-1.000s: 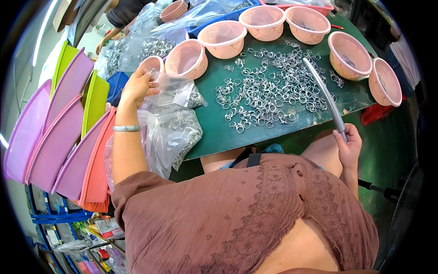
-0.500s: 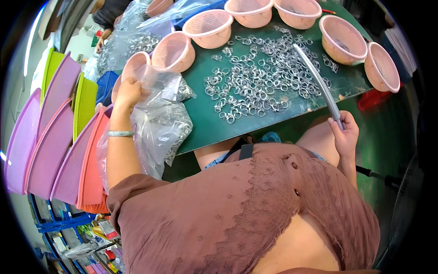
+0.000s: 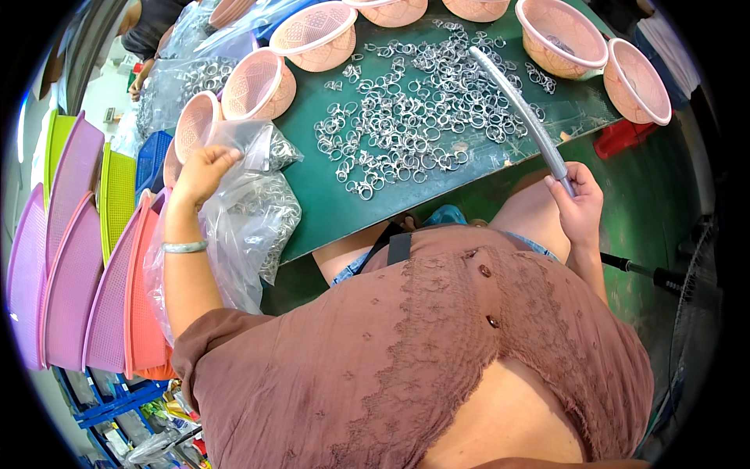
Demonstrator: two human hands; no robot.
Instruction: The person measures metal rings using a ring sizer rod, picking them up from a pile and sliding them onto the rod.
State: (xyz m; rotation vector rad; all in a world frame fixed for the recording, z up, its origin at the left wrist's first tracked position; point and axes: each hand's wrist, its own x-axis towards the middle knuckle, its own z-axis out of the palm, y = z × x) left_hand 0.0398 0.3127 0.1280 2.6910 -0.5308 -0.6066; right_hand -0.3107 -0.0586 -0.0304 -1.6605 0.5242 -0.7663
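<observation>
My right hand [image 3: 578, 202] grips the thick end of a grey tapered ring mandrel [image 3: 519, 109], whose thin end points away over the table. No ring shows on its visible length. Beyond and left of it spreads a loose pile of silver-coloured rings [image 3: 414, 109] on the green table [image 3: 375, 205]. My left hand [image 3: 203, 173] is closed, thumb and fingertips pressed together, beside a clear plastic bag [image 3: 262, 199] of small metal pieces at the table's left edge. What the fingertips hold, if anything, cannot be made out.
Pink baskets [image 3: 258, 84] curve around the pile's far side; a basket at right [image 3: 562, 39] holds some rings. Purple, green and orange baskets [image 3: 74, 289] stand stacked at left. Another person's hand [image 3: 141, 82] shows at far left, near bags of rings [image 3: 195, 78]. Something red [image 3: 621, 139] lies below the right edge.
The whole view has shifted, so the table appears farther left and higher. My left hand has drawn slightly back toward me from the small pink baskets. The mandrel stays in my right hand.
</observation>
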